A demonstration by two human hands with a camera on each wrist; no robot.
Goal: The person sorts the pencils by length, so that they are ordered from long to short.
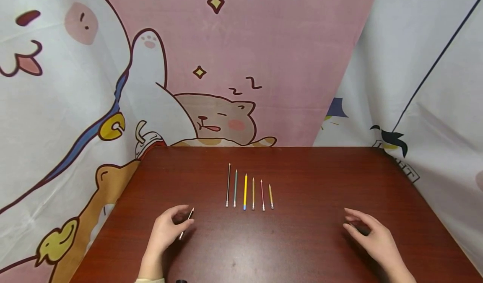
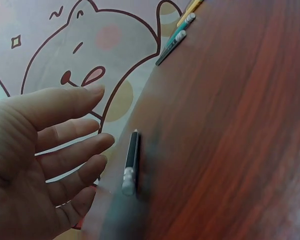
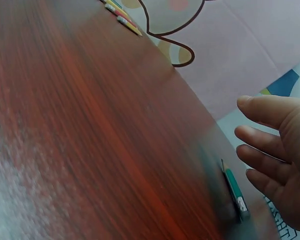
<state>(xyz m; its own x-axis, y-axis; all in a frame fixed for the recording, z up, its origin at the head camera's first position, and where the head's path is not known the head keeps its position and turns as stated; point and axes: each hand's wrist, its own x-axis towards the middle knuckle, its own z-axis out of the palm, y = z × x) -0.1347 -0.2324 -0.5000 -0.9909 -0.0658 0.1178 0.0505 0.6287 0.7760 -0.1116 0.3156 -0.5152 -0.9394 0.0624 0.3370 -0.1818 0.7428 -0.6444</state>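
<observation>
My left hand (image 1: 166, 228) hovers at the table's left side, fingers spread and loosely bent. Just beside it lies a short black pencil (image 2: 132, 160) with a pale eraser end, its tip pointing away from me; nothing is between the thumb and fingers. At the right side, my right hand (image 1: 371, 234) is held with its fingers apart in the same relaxed way. A short green pencil (image 3: 234, 189) with an eraser end rests on the wood next to that hand's fingertips. The hand mostly hides this pencil in the head view.
Several pencils stand in a row on the brown table (image 1: 302, 249), longest at left: a black pencil (image 1: 228, 185), a teal pencil (image 1: 235, 188), a yellow pencil (image 1: 245, 193) and others. A dark round object (image 1: 181, 281) shows at the front edge. Behind hangs a printed cloth (image 1: 294, 65).
</observation>
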